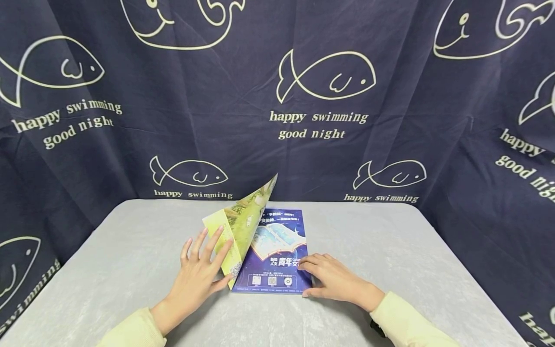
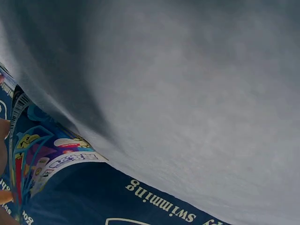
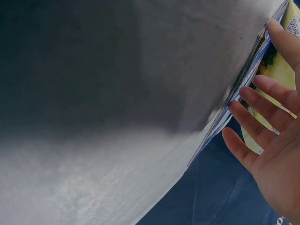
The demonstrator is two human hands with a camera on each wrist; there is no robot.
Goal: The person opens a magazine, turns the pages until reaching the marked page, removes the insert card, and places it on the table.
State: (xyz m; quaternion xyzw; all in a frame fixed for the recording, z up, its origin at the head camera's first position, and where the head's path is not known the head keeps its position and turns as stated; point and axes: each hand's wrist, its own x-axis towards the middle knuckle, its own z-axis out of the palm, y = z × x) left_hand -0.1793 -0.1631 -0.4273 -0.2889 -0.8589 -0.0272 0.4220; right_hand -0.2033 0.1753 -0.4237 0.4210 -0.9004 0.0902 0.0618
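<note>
A dark-blue magazine (image 1: 279, 267) with an open-book picture lies flat on the table. Along its left side rises a yellow-green printed sheet (image 1: 244, 219), bent with its far corner standing up; whether it is joined to the magazine I cannot tell. My left hand (image 1: 197, 267) touches the sheet's yellow left part with spread fingers. The sheet's underside (image 2: 61, 152), colourful with cartoon figures and a barcode, shows in the left wrist view. At the magazine's right edge (image 3: 225, 110) rests my right hand (image 1: 334, 279), its fingers extended in the right wrist view.
A grey cloth-covered table (image 1: 147, 241) spreads around the magazine. Behind it and on both sides hangs a dark-blue curtain (image 1: 243, 120) printed with white fish and lettering. A dark object (image 1: 377, 328) shows under the right sleeve.
</note>
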